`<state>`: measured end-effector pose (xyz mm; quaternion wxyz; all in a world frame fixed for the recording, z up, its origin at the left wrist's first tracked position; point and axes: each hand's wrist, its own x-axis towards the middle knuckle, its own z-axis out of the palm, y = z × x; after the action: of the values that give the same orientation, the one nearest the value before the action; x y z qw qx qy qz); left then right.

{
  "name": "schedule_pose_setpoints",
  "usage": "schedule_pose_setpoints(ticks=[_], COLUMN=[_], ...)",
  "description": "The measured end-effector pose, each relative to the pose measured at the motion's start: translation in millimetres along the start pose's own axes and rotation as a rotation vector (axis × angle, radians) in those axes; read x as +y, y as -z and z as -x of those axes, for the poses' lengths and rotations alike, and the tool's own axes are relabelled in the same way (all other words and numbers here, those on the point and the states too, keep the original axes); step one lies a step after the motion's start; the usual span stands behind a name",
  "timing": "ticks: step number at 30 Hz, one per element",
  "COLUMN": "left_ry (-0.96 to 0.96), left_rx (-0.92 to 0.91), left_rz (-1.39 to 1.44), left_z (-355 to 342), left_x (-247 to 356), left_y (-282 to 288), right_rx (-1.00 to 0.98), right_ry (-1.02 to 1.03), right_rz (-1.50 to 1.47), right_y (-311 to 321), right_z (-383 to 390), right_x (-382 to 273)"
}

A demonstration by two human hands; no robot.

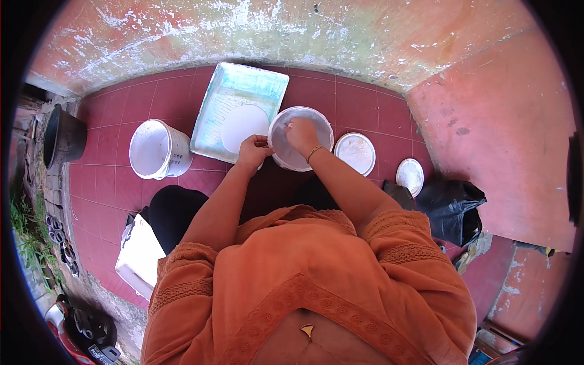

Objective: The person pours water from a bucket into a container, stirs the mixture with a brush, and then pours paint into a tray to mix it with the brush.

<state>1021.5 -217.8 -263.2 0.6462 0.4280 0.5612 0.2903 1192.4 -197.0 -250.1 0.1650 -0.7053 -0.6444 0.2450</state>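
Steadying the white bucket (280, 134) at twelve o'clock should help: the left hand (250, 153) meets its rim near nine o'clock, though whether it pinches cannot be told; the right hand (302, 135) reaches inside, fingertips hidden, grip unclear. Gentle wrist movements should avoid jolting the tray (252, 85) at eleven o'clock.

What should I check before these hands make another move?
1. Left hand at the rim of the round bucket: ok.
2. Left hand's grip firm: cannot tell.
3. Right hand inside that bucket: ok.
4. What the right hand holds: cannot tell; its fingertips are hidden.
5. Tray lying open side up: ok.
6. White lid off the bucket's mouth: ok, lying to its right.
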Motion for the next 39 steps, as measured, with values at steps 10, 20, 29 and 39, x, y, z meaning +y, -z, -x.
schedule_pose_setpoints(ticks=[10, 20, 29, 39], left_ry=[0.316, 0.196, 0.016, 0.030], left_rx=[0.065, 0.036, 0.062, 0.028], left_rz=[0.160, 0.172, 0.057, 0.081], left_z=[31.0, 16.4, 0.7, -5.1], left_x=[11.8, 3.1, -4.6, -3.7], left_y=[-30.5, -23.2, -25.2, -17.3], right_rx=[-0.131, -0.043, -0.132, -0.121], right_ry=[-0.001, 0.114, 0.108, -0.029], right_rz=[0.304, -0.048, 0.279, -0.190], right_y=[11.1, -9.0, 22.0, -3.2], right_z=[5.3, 8.9, -0.4, 0.5], right_x=[33.6, 13.6, 39.4, 16.6])
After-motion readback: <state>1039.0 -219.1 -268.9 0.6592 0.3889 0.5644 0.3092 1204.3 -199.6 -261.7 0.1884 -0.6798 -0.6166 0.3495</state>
